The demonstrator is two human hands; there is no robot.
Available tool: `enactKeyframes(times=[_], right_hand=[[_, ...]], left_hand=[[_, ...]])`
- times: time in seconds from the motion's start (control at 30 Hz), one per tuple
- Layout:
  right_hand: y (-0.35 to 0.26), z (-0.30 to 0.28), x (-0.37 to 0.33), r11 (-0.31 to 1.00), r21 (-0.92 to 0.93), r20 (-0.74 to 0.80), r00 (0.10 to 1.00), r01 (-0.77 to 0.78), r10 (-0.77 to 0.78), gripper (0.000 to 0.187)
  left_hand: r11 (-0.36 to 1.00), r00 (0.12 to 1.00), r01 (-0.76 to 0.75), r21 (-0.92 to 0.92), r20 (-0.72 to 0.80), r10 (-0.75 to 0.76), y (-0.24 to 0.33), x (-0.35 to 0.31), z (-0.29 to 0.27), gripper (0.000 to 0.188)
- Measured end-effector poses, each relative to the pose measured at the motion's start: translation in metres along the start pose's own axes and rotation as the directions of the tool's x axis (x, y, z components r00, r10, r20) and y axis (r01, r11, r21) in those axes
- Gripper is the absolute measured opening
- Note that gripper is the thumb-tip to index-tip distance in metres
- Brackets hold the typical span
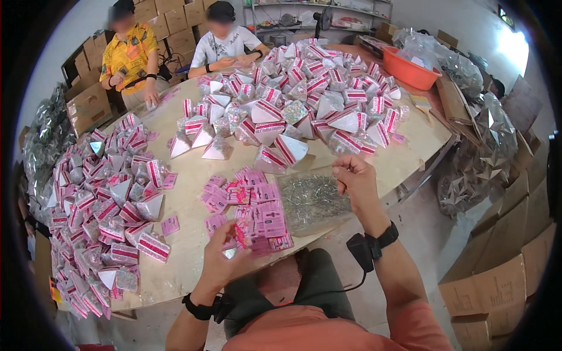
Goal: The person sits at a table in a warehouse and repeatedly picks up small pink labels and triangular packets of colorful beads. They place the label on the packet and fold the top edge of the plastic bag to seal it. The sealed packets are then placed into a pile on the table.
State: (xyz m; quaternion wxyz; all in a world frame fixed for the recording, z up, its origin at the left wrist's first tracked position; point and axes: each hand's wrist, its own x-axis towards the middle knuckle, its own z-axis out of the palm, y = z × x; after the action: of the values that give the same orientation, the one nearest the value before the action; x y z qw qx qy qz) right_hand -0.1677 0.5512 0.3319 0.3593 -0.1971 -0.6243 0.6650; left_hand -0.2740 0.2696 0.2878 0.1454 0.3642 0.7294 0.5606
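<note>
My left hand (221,257) is at the table's near edge, fingers curled round a small packet with a pink card (241,236); a shiny bit shows by the palm. Under and beyond it lie overlapping flat pink header cards (269,217). My right hand (355,179) hovers over the right end of a clear shallow tray (298,225) full of thin silvery wire-like strips (313,199). Its thumb and fingertips are pinched together; whatever they hold is too small to make out. The tray sits directly right of the cards.
Filled clear packets with pink-and-white labels form one heap (105,210) at the left and another (316,93) at the far side. An orange basin (410,70) stands far right. Two people sit across the table. Cardboard boxes (497,286) line the right; a brush (422,106) lies near the edge.
</note>
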Motion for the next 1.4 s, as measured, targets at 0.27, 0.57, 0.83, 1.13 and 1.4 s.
enactKeyframes(times=[0.27, 0.57, 0.83, 1.13, 1.4], right_hand=[[-0.01, 0.025, -0.009, 0.995, 0.091, 0.045, 0.998, 0.032, -0.037, 0.005], [-0.022, 0.066, -0.043, 0.991, 0.111, 0.09, 0.993, 0.069, -0.079, 0.007], [-0.027, 0.061, -0.054, 0.964, 0.265, 0.275, 0.958, 0.002, -0.077, 0.009], [-0.019, 0.062, -0.053, 0.958, 0.28, 0.56, 0.8, 0.063, -0.216, 0.007], [-0.021, 0.053, -0.057, 0.969, 0.248, 0.214, 0.974, 0.016, -0.071, 0.005]], left_hand=[[0.989, 0.981, -0.133, 0.067, 0.154, 0.122, 0.029, 0.011, 0.011, 0.061], [0.915, 0.899, -0.093, -0.392, 0.363, 0.247, 0.046, 0.03, 0.04, 0.062], [0.791, 0.932, 0.016, -0.611, 0.295, 0.209, 0.052, 0.016, 0.034, 0.06], [0.646, 0.921, 0.187, -0.74, 0.362, 0.147, 0.064, 0.011, 0.027, 0.065], [0.858, 0.993, -0.094, -0.505, 0.018, 0.119, 0.045, 0.011, 0.027, 0.057]])
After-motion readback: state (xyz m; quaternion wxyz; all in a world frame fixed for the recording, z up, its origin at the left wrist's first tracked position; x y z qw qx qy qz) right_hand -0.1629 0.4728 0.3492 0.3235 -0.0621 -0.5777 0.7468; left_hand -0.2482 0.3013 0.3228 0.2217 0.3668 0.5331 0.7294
